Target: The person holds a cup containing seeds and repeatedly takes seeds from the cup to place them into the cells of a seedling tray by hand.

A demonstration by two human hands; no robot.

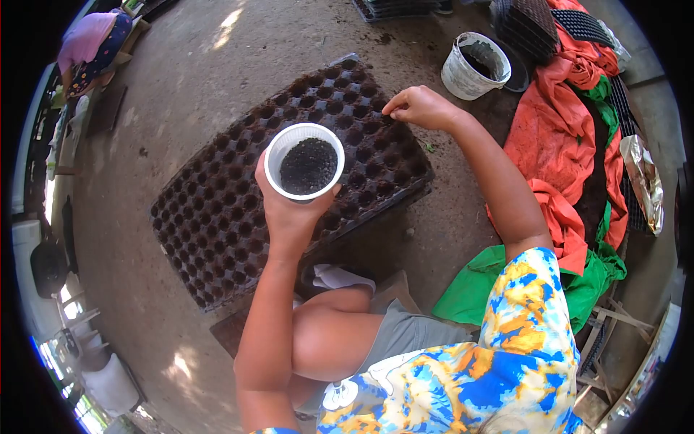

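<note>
My left hand (293, 217) is wrapped round a white plastic cup (273, 170), held upright above the seedling tray. Small dark grains (309, 166), perhaps seeds, partly fill the cup. The black seedling tray (224, 210) has many round cells with dark soil in them and lies at a slant before me. Over its far right edge, my right hand (423, 108) has thumb and fingertips pinched together. Whatever is between those fingertips is too small to make out.
A stained white bucket (463, 76) with dark material inside stands beyond my right hand. Red cloth (557, 130) and green cloth (477, 289) lie to the right, by stacked black trays (528, 29). Another person (90, 50) bends over at the far left.
</note>
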